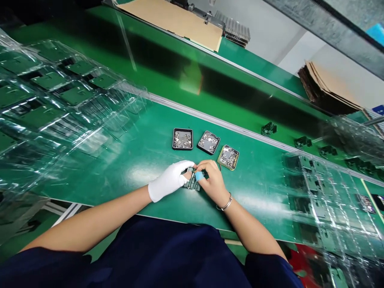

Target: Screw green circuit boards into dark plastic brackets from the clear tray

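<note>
On the green bench in front of me lies a small green circuit board assembly [192, 183], partly hidden under my fingers. My left hand [169, 178], in a white glove with bare fingertips, is closed on its left side. My right hand [212, 180] has a blue wrap on the thumb, and its thumb and fingers are pinched together over the board's upper part. Whatever sits in that pinch is too small to make out. Just beyond my hands are three shallow boxes of tiny metal parts: a left box [183, 147], a middle box [200, 149] and a right box [220, 163].
Stacked clear plastic trays [99, 116] with green boards stand at the left. More clear trays [318, 200] are at the right. Several small assemblies [269, 129] sit on the green conveyor belt [240, 102] behind a metal rail [204, 116]. Cardboard sheets [174, 20] lie beyond.
</note>
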A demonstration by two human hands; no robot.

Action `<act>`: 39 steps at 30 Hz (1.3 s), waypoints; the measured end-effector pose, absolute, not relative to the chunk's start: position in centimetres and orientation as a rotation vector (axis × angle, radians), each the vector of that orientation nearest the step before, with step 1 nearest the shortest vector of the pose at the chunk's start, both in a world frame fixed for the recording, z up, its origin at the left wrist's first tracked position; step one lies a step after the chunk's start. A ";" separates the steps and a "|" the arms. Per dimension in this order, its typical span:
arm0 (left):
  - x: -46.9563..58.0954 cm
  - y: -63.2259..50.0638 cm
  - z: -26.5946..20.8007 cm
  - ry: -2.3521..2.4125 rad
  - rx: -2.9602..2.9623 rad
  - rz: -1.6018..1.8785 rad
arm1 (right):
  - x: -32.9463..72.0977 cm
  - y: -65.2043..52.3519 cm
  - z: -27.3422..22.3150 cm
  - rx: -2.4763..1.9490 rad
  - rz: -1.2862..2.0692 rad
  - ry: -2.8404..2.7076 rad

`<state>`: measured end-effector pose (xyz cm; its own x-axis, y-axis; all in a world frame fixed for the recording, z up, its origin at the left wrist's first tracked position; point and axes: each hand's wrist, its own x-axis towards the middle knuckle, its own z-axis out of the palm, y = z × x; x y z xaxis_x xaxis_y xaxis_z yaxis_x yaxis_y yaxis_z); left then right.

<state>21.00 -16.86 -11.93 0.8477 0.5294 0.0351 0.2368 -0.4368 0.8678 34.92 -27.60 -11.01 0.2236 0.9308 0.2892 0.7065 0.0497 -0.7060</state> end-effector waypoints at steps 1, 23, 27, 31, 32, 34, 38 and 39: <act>21.0 -17.1 -12.0 0.580 2.032 0.388 | 34.9 -27.6 -11.2 -1.713 0.349 -1.539; 20.9 -17.7 -11.5 0.622 1.936 0.374 | 34.3 -27.8 -11.9 -1.627 0.327 -1.487; 21.4 -17.5 -11.5 0.647 1.872 0.340 | 34.5 -27.7 -11.9 -1.596 0.481 -1.408; 21.7 -17.5 -11.5 0.702 1.843 0.357 | 34.7 -27.6 -12.1 -1.499 0.816 -1.089; 21.7 -17.5 -11.5 0.717 1.864 0.376 | 34.7 -27.5 -12.1 -1.487 0.859 -1.054; 21.8 -17.7 -11.5 0.745 1.986 0.417 | 34.7 -27.4 -12.2 -1.494 0.872 -1.064; 22.0 -18.1 -11.0 0.746 2.299 0.558 | 35.1 -27.5 -12.3 -1.547 0.789 -1.150; 21.9 -18.0 -10.8 0.730 2.303 0.594 | 35.3 -27.6 -12.4 -1.541 0.779 -1.148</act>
<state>21.91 -18.01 -10.81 0.7433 0.6325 0.2176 0.3421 -0.6390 0.6890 35.31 -27.64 -12.35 0.3366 0.9389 0.0713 0.2808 -0.0279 -0.9594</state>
